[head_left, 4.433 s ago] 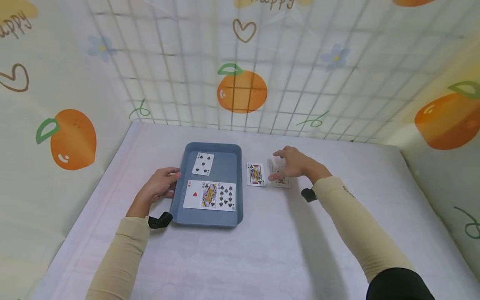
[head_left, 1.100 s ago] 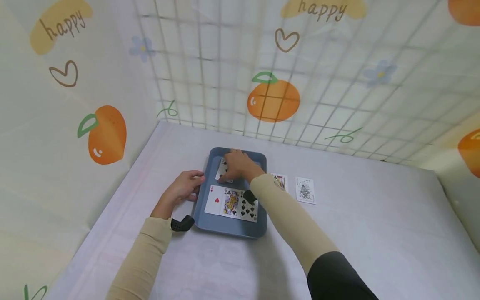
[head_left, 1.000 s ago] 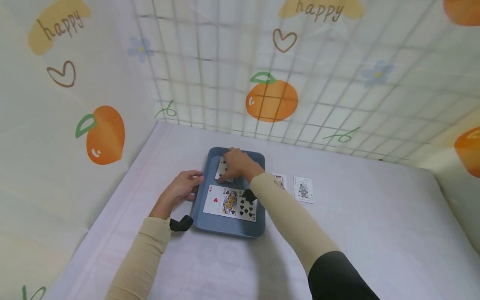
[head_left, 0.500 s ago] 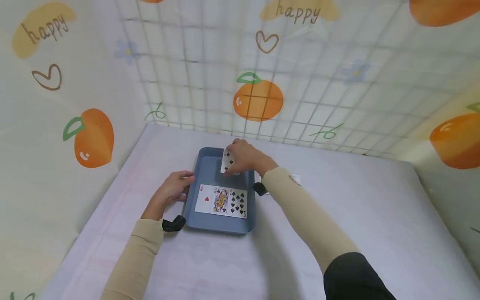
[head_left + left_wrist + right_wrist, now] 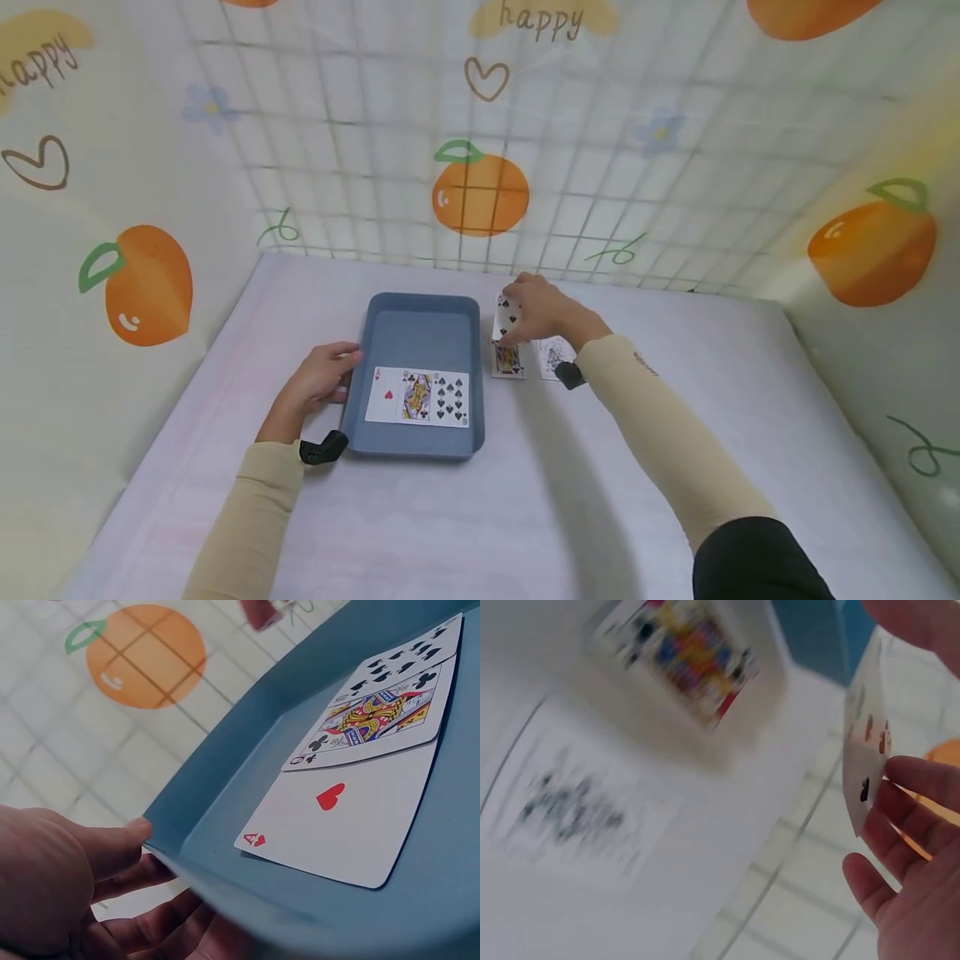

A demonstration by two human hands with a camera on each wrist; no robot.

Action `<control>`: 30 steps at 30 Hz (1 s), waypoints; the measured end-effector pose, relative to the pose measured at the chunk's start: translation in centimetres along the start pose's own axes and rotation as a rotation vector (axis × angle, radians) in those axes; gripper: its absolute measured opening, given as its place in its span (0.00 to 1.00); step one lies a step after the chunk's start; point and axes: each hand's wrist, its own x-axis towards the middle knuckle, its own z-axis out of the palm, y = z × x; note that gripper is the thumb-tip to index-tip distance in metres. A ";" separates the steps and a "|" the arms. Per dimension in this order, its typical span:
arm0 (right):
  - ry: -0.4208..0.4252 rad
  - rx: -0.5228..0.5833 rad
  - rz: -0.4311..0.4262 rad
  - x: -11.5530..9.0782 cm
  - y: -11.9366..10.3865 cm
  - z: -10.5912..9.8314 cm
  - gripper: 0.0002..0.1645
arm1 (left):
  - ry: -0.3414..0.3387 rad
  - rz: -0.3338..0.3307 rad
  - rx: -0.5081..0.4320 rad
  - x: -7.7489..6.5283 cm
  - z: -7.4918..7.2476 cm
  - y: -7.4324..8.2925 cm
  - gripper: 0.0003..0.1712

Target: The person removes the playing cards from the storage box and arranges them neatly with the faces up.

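Head view: R hand (image 5: 546, 310) has a spade card (image 5: 506, 317) pinched btwn thumb & fingers, just R of the tray (image 5: 420, 333), hiding part of a court card (image 5: 509, 363) on the table (image 5: 420, 525). R wrist view shows the spade card tilted up, clear of the table, w/ the grip at its opp. ends. Progress, best guess: abt midway, b/c that card is outside the tray but not yet laid down, 2 cards lie face up on the table & 3 are in the tray. Those 2 = the court card, just beside the tray, & what looks like a joker (image 5: 552, 353) R of it. Tray contents, L to R: ace of hearts (image 5: 383, 400), queen of clubs (image 5: 417, 397), 10 of spades (image 5: 452, 400), in a row across the near half, edges seemingly overlapping. L hand (image 5: 318, 379) rests at the tray's L side, fingers loose, touching rim & outer wall, not wrapped round, prob. steadying. Spade card's rank: can't tell, R hand covers part.
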 end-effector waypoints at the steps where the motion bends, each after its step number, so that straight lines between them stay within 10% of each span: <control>1: -0.003 0.002 0.012 -0.4 0.5 0.0 0.53 | 0.001 -0.001 0.001 0.0 0.0 0.0 0.29; 30: 0.008 -0.031 0.123 -8.3 11.0 2.6 0.46 | -0.001 -0.029 0.018 -0.6 0.3 0.4 0.30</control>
